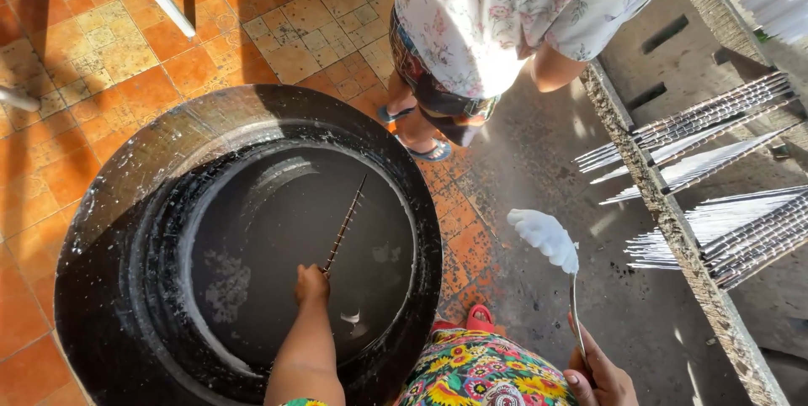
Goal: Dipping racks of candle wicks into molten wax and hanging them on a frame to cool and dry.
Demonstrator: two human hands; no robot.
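My left hand (311,284) reaches over a large black vat (101,229) and grips the near end of a thin ridged stick (345,225). The stick slants away from me over the dark liquid in the vat. My right hand (602,376), low at the right, holds the metal handle of a ladle (545,238). The ladle's bowl is caked with white material and hangs over the floor to the right of the vat.
Another person in a flowered shirt (505,10) stands just beyond the vat on the orange tiled floor (101,61). At the right, several white-coated sticks (715,120) lie across a rough concrete ledge (665,212). White flecks float in the liquid.
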